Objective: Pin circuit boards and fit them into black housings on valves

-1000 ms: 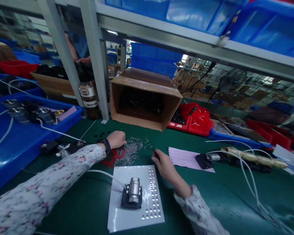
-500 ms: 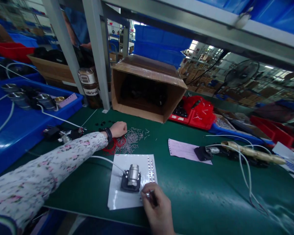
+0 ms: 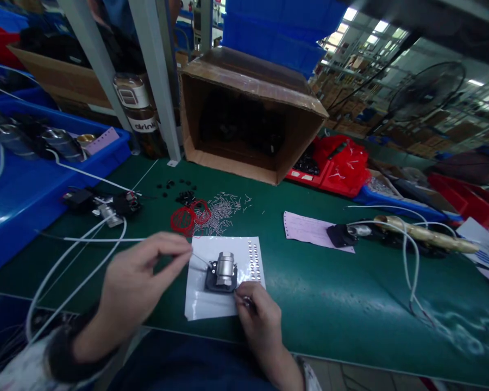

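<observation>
My left hand (image 3: 140, 279) is closed in a pinch left of the metal ball valve (image 3: 225, 268), its fingertips over the sheet's left edge; whatever it holds is too small to make out. The valve stands on a black housing (image 3: 215, 283) on a white sheet (image 3: 198, 307). A pale cable (image 3: 106, 239) runs behind my left hand toward the housing. My right hand (image 3: 264, 315) is closed at the housing's lower right corner, with a small shiny metal piece (image 3: 249, 302) partly hidden among its fingers. Small silver parts (image 3: 252, 260) line the sheet's right side.
Beyond the sheet lie a heap of thin metal pins (image 3: 220, 212), red rings (image 3: 182, 219) and small black pieces (image 3: 186, 196). An open cardboard box (image 3: 252, 168) stands behind. A wired valve assembly (image 3: 110, 209) lies left, a pink paper (image 3: 305, 231) right.
My left hand has come back from the pin heap toward me and now pinches beside the valve. My right hand stays near the housing's corner. The camera view has shifted.
</observation>
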Action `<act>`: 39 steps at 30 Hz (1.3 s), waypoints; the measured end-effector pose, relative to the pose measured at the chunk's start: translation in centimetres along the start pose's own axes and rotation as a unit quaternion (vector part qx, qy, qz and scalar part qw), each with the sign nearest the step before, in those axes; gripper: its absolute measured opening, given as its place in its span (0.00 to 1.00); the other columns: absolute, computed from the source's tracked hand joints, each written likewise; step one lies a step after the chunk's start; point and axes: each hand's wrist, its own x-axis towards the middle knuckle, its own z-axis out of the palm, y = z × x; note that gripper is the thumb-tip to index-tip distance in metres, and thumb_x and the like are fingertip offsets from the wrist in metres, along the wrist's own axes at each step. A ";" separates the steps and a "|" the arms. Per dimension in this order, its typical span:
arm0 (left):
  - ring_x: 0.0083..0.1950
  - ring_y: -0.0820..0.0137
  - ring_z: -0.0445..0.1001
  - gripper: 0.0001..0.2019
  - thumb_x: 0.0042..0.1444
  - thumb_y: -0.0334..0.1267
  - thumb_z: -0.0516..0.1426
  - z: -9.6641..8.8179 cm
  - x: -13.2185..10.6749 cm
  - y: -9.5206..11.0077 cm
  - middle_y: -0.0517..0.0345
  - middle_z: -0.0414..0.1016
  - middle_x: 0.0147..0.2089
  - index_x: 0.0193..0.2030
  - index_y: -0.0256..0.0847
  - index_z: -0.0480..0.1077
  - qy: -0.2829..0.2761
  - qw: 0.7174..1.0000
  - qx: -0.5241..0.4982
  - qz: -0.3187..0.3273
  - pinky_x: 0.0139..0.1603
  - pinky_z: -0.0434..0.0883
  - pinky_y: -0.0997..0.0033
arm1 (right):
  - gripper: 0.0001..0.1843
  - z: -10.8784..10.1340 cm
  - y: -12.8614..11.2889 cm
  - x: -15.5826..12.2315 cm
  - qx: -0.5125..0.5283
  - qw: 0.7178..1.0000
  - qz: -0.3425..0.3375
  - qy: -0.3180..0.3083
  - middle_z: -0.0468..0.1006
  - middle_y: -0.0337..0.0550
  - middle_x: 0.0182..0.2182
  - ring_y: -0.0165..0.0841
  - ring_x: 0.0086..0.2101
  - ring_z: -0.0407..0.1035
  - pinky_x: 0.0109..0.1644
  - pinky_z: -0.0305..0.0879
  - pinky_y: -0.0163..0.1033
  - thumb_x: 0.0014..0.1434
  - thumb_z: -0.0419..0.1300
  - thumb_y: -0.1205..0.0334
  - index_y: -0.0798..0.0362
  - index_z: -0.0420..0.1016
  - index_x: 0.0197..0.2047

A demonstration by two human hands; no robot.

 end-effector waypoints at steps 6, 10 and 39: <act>0.38 0.74 0.76 0.05 0.61 0.29 0.55 3.8 -7.6 -3.6 0.60 0.77 0.36 0.36 0.40 0.71 -0.067 0.994 0.025 0.082 0.41 0.74 0.78 | 0.11 0.0 0.0 0.1 -0.069 0.996 -0.054 -0.027 0.75 0.42 0.32 0.32 0.32 0.72 0.35 0.67 0.33 0.56 0.49 0.76 0.51 0.66 0.35; 0.40 0.71 0.75 0.08 0.63 0.28 0.50 4.8 -7.9 -4.4 0.57 0.75 0.37 0.38 0.39 0.70 -0.116 0.985 0.066 0.110 0.45 0.73 0.74 | 0.11 -0.1 -0.1 0.3 -0.054 0.996 -0.064 -0.027 0.75 0.42 0.31 0.32 0.32 0.72 0.35 0.68 0.33 0.57 0.49 0.77 0.52 0.67 0.35; 0.30 0.69 0.71 0.12 0.46 0.31 0.64 4.9 -4.7 -4.3 0.64 0.70 0.28 0.30 0.40 0.63 -0.270 0.945 0.039 -0.181 0.31 0.64 0.72 | 0.34 -2.0 0.5 1.5 0.012 0.990 0.053 -0.127 0.73 0.51 0.51 0.40 0.50 0.69 0.53 0.70 0.46 0.55 0.62 0.69 0.51 0.58 0.64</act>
